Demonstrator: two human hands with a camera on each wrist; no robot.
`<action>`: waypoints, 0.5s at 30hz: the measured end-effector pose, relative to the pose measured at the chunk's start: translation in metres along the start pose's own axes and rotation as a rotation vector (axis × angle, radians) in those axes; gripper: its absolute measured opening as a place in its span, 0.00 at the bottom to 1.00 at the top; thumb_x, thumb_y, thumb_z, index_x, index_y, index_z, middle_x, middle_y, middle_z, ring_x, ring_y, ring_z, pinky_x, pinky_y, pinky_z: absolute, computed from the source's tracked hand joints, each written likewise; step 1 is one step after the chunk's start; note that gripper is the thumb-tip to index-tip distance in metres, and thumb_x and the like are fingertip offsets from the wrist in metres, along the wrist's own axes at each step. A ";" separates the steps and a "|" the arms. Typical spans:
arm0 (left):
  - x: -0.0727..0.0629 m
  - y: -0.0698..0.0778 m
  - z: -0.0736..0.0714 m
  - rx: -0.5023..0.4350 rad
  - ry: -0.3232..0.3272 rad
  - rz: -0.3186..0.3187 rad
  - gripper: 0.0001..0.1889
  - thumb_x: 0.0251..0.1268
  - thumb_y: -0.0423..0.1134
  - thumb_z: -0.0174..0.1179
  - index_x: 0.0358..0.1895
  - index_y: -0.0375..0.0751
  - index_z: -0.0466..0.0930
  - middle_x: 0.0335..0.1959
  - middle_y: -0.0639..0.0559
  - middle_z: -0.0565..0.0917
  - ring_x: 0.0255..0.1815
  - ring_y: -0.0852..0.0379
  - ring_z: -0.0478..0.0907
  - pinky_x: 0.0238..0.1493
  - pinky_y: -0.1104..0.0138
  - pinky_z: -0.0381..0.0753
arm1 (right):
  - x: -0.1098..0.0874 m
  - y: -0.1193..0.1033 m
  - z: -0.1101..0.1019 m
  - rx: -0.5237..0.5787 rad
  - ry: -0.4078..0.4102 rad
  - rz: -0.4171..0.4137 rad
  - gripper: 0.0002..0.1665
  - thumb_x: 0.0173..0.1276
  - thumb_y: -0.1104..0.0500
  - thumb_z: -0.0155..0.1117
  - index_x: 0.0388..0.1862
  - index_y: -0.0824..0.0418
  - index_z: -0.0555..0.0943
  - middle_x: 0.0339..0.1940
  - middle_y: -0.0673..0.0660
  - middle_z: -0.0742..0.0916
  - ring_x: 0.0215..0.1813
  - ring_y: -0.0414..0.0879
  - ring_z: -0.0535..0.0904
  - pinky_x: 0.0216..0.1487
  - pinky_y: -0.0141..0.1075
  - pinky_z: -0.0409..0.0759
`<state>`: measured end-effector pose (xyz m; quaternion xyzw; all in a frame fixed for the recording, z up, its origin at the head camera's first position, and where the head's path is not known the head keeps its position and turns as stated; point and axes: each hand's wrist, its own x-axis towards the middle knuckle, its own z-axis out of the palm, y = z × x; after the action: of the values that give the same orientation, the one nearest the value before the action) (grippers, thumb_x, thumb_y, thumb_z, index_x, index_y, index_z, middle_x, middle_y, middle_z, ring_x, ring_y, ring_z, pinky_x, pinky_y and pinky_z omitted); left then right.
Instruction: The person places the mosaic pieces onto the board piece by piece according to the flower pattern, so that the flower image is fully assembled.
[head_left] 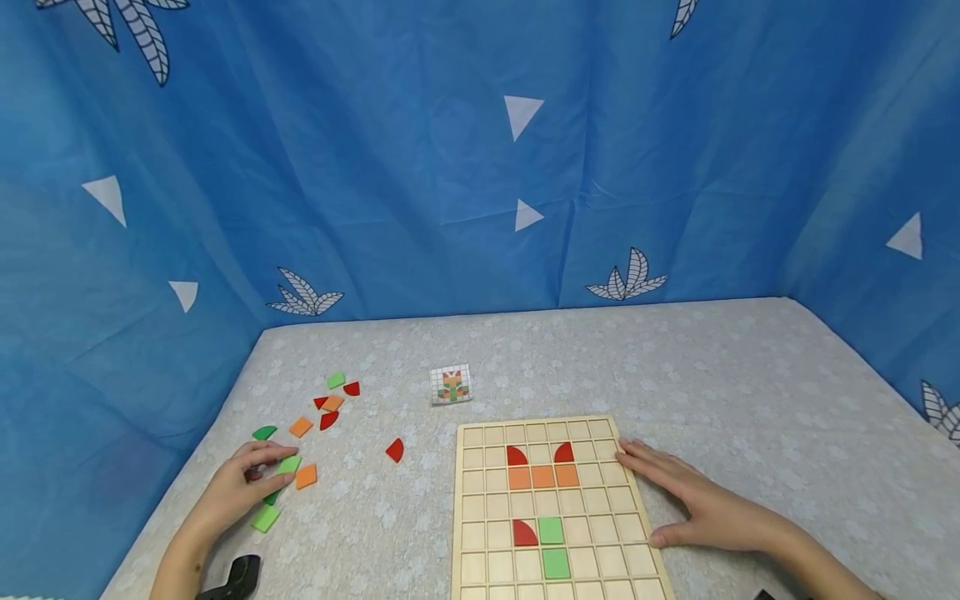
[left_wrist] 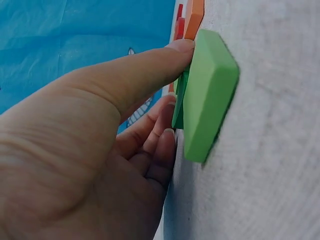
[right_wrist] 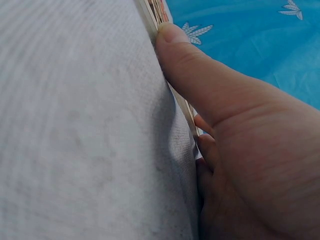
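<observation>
One light-green square tile point(head_left: 288, 464) lies pinched between the bent, slightly parted thumb and forefinger of the left hand point(head_left: 228, 490). An orange square tile point(head_left: 306, 476) sits just beside the thumb tip. The right hand point(head_left: 697, 504), fingers extended and thumb spread, touches the edge of the gridded, wood-coloured board point(head_left: 474, 507). A dark-green tile point(head_left: 272, 497) below the left thumb is partly hidden; the board's near end is cut off.

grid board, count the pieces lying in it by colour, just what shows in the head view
Red quarter-circles: 3
Orange squares: 3
Light green squares: 2
Total: 8, though the near end of the grid board is out of frame.
</observation>
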<state>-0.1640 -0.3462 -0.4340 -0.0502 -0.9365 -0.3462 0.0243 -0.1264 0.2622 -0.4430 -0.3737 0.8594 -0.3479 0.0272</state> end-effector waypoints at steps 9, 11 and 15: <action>0.000 0.002 0.000 0.052 0.020 -0.047 0.18 0.53 0.39 0.69 0.47 0.35 0.82 0.40 0.48 0.77 0.37 0.56 0.70 0.35 0.68 0.72 | 0.000 -0.002 -0.001 -0.037 -0.002 0.025 0.52 0.54 0.48 0.72 0.74 0.57 0.57 0.74 0.59 0.57 0.72 0.44 0.48 0.60 0.31 0.55; 0.001 0.002 0.000 0.065 0.022 -0.055 0.17 0.53 0.38 0.70 0.45 0.34 0.82 0.39 0.48 0.76 0.36 0.56 0.70 0.34 0.68 0.72 | 0.000 -0.003 -0.001 -0.045 0.000 0.023 0.52 0.53 0.48 0.72 0.74 0.57 0.57 0.73 0.59 0.58 0.72 0.44 0.49 0.60 0.33 0.56; 0.001 0.001 0.000 0.074 0.023 -0.070 0.17 0.52 0.37 0.70 0.44 0.33 0.81 0.38 0.48 0.76 0.35 0.55 0.69 0.34 0.68 0.71 | 0.000 -0.003 0.000 -0.049 0.001 0.028 0.52 0.53 0.48 0.72 0.74 0.57 0.57 0.73 0.60 0.58 0.72 0.44 0.49 0.60 0.35 0.58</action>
<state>-0.1649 -0.3455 -0.4336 -0.0126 -0.9495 -0.3126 0.0247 -0.1242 0.2610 -0.4410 -0.3619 0.8729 -0.3266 0.0225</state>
